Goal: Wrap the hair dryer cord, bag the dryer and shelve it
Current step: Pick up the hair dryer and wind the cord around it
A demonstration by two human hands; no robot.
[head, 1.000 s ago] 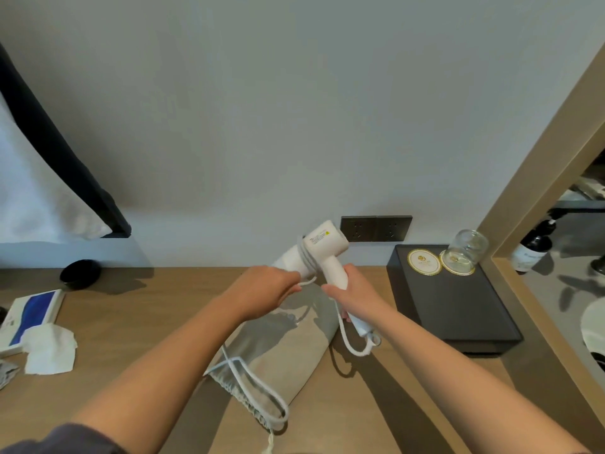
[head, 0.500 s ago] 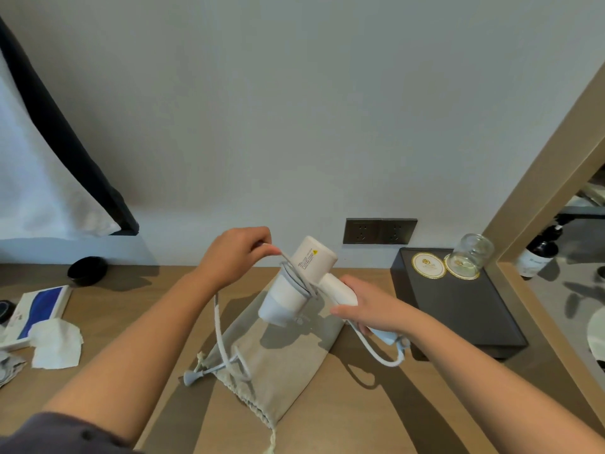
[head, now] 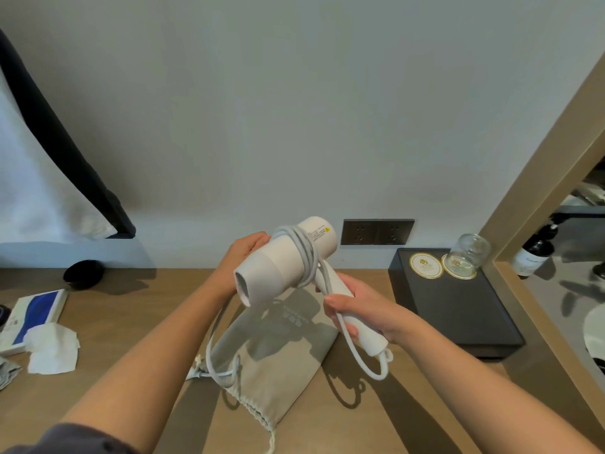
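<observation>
The right hand (head: 363, 309) is gripping the hair dryer (head: 288, 260) by its handle, barrel pointing left, while the left hand (head: 242, 253), closed behind the barrel, is nearer the slack cord (head: 216, 348) hanging toward the bag (head: 278, 362).

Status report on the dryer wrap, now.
Right hand grips white plastic hair dryer by handle. Left hand behind barrel, winding. Grey cord partly wrapped; slack hangs. Beige drawstring bag lies beneath.

white hair dryer (head: 271, 273) held above counter | grey cord (head: 306, 257) looped round barrel | beige drawstring bag (head: 281, 362) flat beneath
</observation>
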